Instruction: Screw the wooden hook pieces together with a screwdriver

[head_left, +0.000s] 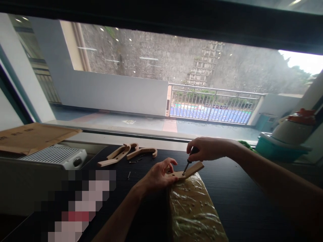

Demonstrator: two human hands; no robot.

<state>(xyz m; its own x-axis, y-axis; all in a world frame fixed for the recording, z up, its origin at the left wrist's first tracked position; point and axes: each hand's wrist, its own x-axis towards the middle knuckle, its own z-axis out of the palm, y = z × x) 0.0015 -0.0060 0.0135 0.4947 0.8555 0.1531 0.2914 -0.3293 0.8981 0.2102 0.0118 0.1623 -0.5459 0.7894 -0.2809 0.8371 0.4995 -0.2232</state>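
Observation:
My right hand (198, 149) is closed around the dark handle of a screwdriver (187, 166), its shaft slanting down to a screw in a bent wooden hook (194, 170). That hook lies across the far end of a block wrapped in clear tape (193, 208), whose top is dotted with small holes. My left hand (161, 173) grips the hook's left end, thumb on the near side and fingers on the far side, pressing it to the block. Farther left on the table lie more wooden hooks (117, 156) and several loose screws (129, 175).
The black table (242, 188) runs up to a window. At left are a brown paper envelope (32, 136) and a white slatted appliance (58, 156). At right, a teal bin (280, 148) stands beneath a white container with an orange top (295, 127). A pixelated patch covers the lower left.

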